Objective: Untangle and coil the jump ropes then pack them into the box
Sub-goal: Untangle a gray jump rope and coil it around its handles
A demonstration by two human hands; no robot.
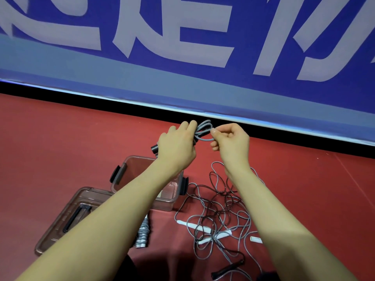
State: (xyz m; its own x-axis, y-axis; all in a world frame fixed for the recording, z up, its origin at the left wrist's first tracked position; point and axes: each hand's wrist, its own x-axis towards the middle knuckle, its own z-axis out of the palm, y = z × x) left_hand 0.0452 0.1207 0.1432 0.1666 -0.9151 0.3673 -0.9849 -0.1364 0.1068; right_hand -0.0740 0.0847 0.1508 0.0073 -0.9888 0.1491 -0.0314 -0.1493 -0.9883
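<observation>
Grey jump rope [203,131] — bundled into short loops, held up in the air above the clear box [142,179] on the red floor [60,142]. Left hand [176,147] grips the bundle and a black handle [155,148]; right hand [229,138] pinches the free end. Best to wrap that end snugly round the middle, keep the loops even — then lower into the box, clear of the tangle [219,211] by its right side.

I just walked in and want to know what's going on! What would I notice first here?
First, the two hands held up in the middle: the left hand grips a coiled grey jump rope, and the right hand pinches its loop. Below on the red floor lies a messy tangle of ropes, right of a clear open box. Behind everything stands a big blue banner with huge pale letters.
</observation>
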